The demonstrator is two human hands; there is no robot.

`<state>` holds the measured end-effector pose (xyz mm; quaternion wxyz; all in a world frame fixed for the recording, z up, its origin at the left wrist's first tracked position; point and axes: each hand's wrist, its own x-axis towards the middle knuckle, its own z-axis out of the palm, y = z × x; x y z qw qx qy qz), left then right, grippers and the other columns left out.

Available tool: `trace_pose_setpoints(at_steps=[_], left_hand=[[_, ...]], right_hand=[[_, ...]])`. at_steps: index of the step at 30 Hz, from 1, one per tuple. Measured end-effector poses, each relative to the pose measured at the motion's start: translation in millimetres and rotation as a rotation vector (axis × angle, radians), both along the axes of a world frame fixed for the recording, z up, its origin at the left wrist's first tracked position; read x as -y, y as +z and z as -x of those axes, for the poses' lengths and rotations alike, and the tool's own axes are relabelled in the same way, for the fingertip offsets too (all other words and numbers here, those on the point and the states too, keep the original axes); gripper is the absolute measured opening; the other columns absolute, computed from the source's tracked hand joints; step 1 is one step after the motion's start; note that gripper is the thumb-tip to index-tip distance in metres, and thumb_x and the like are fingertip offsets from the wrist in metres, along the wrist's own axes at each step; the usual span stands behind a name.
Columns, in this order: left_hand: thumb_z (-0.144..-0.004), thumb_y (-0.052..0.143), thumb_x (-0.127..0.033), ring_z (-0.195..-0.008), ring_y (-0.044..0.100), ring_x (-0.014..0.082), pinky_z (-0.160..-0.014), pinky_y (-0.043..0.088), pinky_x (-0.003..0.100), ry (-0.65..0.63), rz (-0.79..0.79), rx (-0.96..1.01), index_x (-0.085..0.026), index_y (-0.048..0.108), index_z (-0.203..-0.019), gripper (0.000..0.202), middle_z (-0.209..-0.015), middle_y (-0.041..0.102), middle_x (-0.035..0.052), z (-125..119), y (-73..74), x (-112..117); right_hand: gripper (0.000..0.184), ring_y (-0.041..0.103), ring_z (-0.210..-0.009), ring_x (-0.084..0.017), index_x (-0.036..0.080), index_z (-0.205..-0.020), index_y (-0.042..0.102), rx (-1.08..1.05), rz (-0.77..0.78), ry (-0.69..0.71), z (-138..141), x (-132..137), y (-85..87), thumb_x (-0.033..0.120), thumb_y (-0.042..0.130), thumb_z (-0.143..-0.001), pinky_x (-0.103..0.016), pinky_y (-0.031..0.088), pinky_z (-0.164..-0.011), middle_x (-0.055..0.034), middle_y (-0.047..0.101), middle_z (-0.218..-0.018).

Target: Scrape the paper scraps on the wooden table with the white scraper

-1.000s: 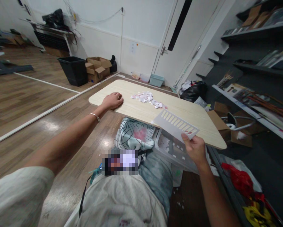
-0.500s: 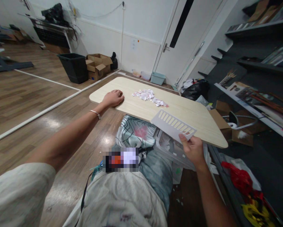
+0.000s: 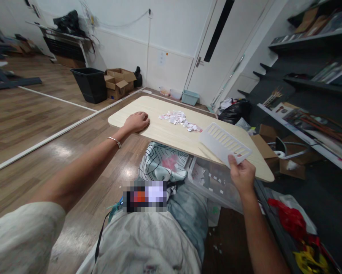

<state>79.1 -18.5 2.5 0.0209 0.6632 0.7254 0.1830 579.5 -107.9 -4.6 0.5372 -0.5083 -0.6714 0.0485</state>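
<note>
My right hand (image 3: 243,175) is closed round the lower right corner of a thin white plastic panel (image 3: 216,148) with a row of slots, thumb on its upper face. The panel is tilted over the near right part of the pale wooden tabletop (image 3: 239,139). Just left of the panel lies a loose heap of small white paper scraps (image 3: 175,117), a few tinged pink. On the left part of the tabletop rests my left hand (image 3: 136,122), holding nothing, its fingers loosely bent. Under the near edge stands a clear plastic bin (image 3: 216,190) with a few scraps in it.
A patterned cloth (image 3: 152,161) covers something beside the bin. Dark shelves (image 3: 304,45) and an open cardboard box (image 3: 264,146) stand on the right. A black trash bin (image 3: 91,85) and more cardboard boxes (image 3: 118,82) are at the back left. Scraps lie on the floor.
My right hand has moved right and slightly down with the slotted panel, away from the scraps and uncovering more of the clear bin. My left hand has stayed on the tabletop.
</note>
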Motion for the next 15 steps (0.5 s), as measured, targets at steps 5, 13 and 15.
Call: trace_pose_setpoints(at_steps=[5, 13, 15], left_hand=[[-0.118, 0.049, -0.043, -0.158, 0.066, 0.0364, -0.133, 0.051, 0.051, -0.026, -0.039, 0.006, -0.021, 0.081, -0.145, 0.047, -0.168, 0.074, 0.0175, -7, -6.0, 38], [-0.11, 0.048, -0.084, -0.142, 0.075, 0.0399, -0.115, 0.067, 0.054, -0.04, -0.175, 0.518, -0.024, 0.08, -0.129, 0.071, -0.151, 0.08, 0.0197, -1, -89.4, 208], [-0.101, 0.048, -0.101, -0.126, 0.081, 0.041, -0.102, 0.07, 0.052, -0.014, 0.036, 0.647, -0.026, 0.083, -0.121, 0.086, -0.134, 0.085, 0.018, -4, -108.7, 242]], right_hand=[[0.091, 0.09, -0.109, -0.043, 0.017, -0.102, 0.09, -0.097, 0.075, 0.046, -27, -46, 5.8, 0.105, 0.079, -0.083, -0.059, 0.078, -0.097, -0.021, 0.092, -0.115], [0.096, 0.089, -0.095, -0.031, 0.017, -0.1, 0.091, -0.289, 0.253, 0.215, -28, -85, -0.4, 0.106, 0.095, -0.063, -0.06, 0.083, -0.09, -0.0108, 0.093, -0.115], [0.096, 0.089, -0.091, -0.031, 0.017, -0.1, 0.091, -0.273, 0.262, 0.227, -25, -89, -1.2, 0.106, 0.095, -0.063, -0.06, 0.082, -0.088, -0.0103, 0.093, -0.112]])
